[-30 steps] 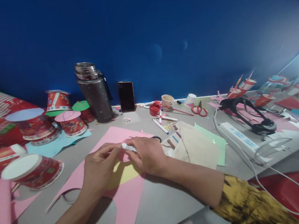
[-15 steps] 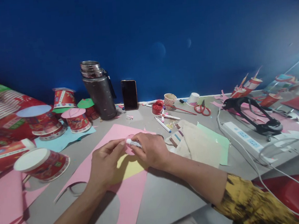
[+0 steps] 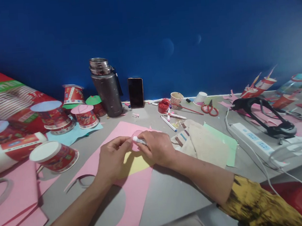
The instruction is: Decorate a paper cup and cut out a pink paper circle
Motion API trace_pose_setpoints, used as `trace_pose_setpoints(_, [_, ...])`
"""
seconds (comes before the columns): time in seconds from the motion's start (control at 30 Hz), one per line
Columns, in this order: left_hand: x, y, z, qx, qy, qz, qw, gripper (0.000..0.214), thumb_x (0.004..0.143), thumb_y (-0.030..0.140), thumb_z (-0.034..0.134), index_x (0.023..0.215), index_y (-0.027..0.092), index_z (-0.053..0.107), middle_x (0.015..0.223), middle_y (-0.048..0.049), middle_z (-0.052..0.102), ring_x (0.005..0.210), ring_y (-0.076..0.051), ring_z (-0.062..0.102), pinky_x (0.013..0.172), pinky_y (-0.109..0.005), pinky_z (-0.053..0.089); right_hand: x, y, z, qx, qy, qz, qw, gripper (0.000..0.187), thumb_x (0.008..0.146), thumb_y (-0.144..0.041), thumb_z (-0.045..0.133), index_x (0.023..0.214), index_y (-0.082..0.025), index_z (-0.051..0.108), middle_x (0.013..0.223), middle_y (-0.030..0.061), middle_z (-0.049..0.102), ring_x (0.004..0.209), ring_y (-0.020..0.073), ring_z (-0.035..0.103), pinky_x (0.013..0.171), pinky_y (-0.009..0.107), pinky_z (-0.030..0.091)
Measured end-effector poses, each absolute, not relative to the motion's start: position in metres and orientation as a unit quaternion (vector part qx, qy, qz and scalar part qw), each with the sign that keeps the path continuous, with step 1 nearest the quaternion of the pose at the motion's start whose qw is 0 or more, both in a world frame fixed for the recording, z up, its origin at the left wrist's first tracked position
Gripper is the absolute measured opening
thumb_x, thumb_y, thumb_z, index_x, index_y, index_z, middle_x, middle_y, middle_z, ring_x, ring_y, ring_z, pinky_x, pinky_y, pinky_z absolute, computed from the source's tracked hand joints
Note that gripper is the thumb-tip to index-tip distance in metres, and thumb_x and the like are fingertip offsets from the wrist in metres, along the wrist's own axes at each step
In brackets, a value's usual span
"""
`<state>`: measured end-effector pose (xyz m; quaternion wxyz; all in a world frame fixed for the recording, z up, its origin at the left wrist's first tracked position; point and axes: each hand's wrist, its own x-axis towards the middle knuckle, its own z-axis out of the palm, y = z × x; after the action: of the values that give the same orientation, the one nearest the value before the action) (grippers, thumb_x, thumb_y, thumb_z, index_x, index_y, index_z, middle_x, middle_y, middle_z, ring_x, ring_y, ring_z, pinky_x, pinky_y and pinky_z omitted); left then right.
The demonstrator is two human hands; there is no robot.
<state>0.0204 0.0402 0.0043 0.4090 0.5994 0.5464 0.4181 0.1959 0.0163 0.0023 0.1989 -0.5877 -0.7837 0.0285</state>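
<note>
My left hand [image 3: 115, 157] pinches the near left edge of a small pink paper circle [image 3: 136, 148] between thumb and fingers. My right hand [image 3: 159, 148] is closed around a slim white tube with grey print [image 3: 140, 141], its white end over the circle. What that end touches is hard to make out. Beneath both hands lie a yellow paper piece [image 3: 138, 163] and a large pink paper sheet [image 3: 138, 197] with a curved cut-out.
Red paper cups [image 3: 54, 157] with paper tops stand at the left, near a grey flask [image 3: 107, 92] and a phone [image 3: 136, 93]. Markers [image 3: 169, 123], red-handled scissors [image 3: 210, 109], a cream cloth [image 3: 208, 143] and a power strip [image 3: 255, 141] lie to the right.
The whole view has shifted, so things appear farther right. My hands keep nearly the same pose on the pink circle and the white tube.
</note>
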Motion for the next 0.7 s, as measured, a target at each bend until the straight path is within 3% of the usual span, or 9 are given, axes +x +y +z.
trace_pose_setpoints(0.33, [0.0198, 0.0402, 0.0067, 0.608, 0.545, 0.403, 0.414, 0.032, 0.075, 0.053, 0.076, 0.075, 0.021, 0.081, 0.077, -0.0040, 0.079, 0.072, -0.021, 0.067, 0.062, -0.028, 0.049, 0.1956, 0.0162, 0.0033, -0.596, -0.774, 0.041, 0.212, 0.027, 0.104, -0.042, 0.062, 0.120, -0.021, 0.066, 0.106, 0.0064, 0.081, 0.092, 0.0252, 0.076, 0.071, 0.032, 0.042])
trace_pose_setpoints(0.6, [0.0204, 0.0397, 0.0093, 0.635, 0.522, 0.401, 0.404, 0.028, 0.079, 0.048, 0.067, 0.076, 0.023, 0.079, 0.070, -0.0020, 0.075, 0.069, -0.020, 0.066, 0.066, -0.028, 0.050, 0.1977, 0.0155, 0.0021, -0.575, -0.790, 0.037, 0.209, 0.026, 0.105, -0.042, 0.059, 0.117, -0.020, 0.067, 0.106, 0.0070, 0.081, 0.091, 0.0244, 0.075, 0.070, 0.031, 0.041])
trace_pose_setpoints(0.7, [0.0191, 0.0401, 0.0105, 0.626, 0.528, 0.404, 0.408, 0.029, 0.080, 0.045, 0.063, 0.067, 0.022, 0.075, 0.071, -0.0016, 0.073, 0.071, -0.019, 0.064, 0.067, -0.028, 0.049, 0.1967, 0.0140, 0.0013, -0.556, -0.806, 0.028, 0.199, 0.027, 0.105, -0.041, 0.060, 0.118, -0.018, 0.067, 0.106, 0.0088, 0.080, 0.093, 0.0244, 0.074, 0.072, 0.031, 0.042])
